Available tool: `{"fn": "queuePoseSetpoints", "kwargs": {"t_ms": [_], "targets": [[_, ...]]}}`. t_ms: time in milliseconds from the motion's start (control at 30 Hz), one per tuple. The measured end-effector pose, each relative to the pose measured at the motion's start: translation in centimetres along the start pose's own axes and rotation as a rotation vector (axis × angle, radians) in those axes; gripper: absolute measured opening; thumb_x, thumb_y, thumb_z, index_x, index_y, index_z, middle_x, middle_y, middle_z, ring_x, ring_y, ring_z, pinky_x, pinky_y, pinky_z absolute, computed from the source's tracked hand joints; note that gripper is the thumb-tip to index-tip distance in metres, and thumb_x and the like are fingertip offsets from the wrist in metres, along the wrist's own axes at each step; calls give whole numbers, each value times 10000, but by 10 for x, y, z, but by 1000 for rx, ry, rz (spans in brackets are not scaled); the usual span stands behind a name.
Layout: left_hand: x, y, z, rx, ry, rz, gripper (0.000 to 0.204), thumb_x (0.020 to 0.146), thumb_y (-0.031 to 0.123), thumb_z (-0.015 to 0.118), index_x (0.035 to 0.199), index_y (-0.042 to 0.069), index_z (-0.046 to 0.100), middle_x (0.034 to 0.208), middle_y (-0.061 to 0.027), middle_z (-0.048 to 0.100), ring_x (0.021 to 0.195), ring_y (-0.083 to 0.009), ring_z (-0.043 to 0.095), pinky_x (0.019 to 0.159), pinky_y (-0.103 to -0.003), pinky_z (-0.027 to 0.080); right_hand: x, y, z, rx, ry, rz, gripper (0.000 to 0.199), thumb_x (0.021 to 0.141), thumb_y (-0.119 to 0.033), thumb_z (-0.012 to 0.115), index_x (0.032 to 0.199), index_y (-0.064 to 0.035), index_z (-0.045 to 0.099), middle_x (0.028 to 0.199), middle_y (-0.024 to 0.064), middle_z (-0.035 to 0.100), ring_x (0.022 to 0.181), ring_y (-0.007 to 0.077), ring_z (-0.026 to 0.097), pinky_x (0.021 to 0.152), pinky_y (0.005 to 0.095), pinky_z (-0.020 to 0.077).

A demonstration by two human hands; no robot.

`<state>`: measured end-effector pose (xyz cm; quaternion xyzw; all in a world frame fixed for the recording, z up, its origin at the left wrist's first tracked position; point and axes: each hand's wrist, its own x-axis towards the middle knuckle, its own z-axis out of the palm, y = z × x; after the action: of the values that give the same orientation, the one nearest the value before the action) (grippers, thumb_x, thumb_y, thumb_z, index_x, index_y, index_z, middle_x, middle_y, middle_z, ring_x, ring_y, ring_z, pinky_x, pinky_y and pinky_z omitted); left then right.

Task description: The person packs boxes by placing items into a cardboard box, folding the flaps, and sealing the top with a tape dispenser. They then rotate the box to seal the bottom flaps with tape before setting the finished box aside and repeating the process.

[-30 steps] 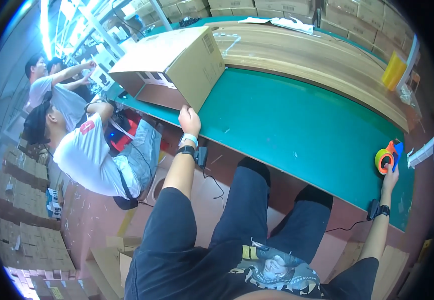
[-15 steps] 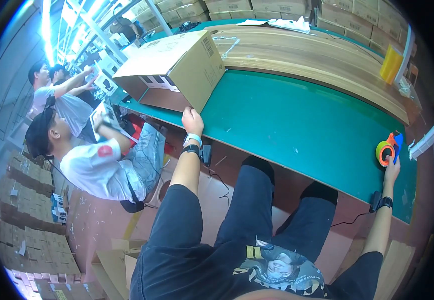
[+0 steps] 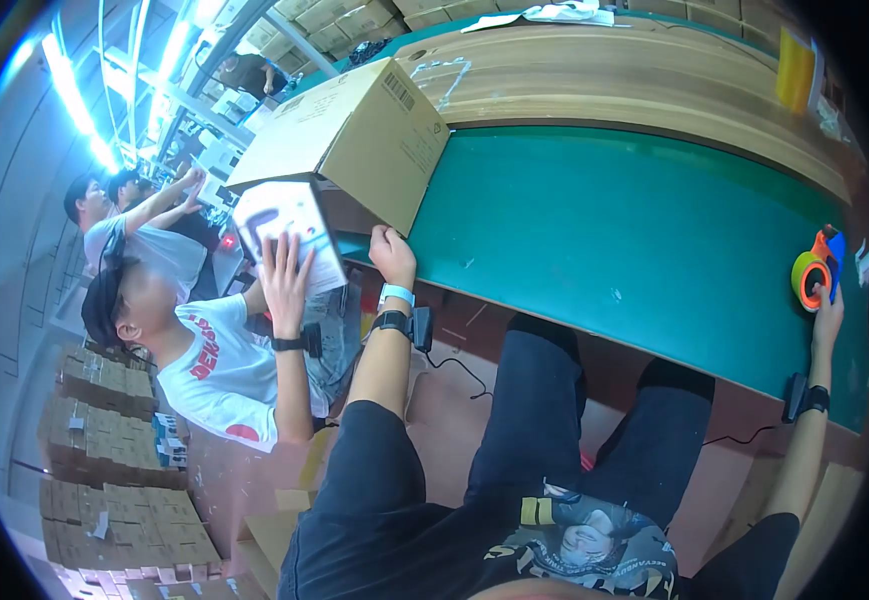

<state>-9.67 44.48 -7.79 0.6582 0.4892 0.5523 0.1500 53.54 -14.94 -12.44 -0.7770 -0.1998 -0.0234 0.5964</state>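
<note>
A person in a white shirt (image 3: 216,372) holds up a white box (image 3: 289,235). Brown boxes (image 3: 104,440) sit stacked on the floor.

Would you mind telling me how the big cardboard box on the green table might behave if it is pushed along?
The cardboard box looks stiff, with flat sides and sharp edges. It would probably slide rather than roll on the smooth green table. It sits near the table's edge by the left hand, so it might tip off.
</note>
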Motion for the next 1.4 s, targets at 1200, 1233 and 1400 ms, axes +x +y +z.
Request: {"fn": "queuePoseSetpoints", "kwargs": {"t_ms": [1200,1233,1400], "targets": [[130,-34,63,-229,-310,92,639,852,262,679,1377,33,397,1351,-158,491,1208,-264,513,1024,-407,421,13,54,-20,112,1,-2,396,983,-159,532,1304,73,534,1056,73,652,956,135,624,877,280,478],[130,-29,61,-305,-355,34,626,868,279,659,1383,34,400,1365,-161,485,1223,-264,505,1033,-407,414,9,57,-14,127,14,4,397,983,-157,531,1306,74,532,1061,73,653,957,135,624,879,280,477],[124,16,23,-1209,-590,-727,582,950,364,560,1411,41,416,1436,-174,457,1297,-265,464,1077,-411,382,12,62,-61,26,-66,5,397,983,-154,528,1310,70,531,1080,79,649,966,134,623,886,279,475]]}}
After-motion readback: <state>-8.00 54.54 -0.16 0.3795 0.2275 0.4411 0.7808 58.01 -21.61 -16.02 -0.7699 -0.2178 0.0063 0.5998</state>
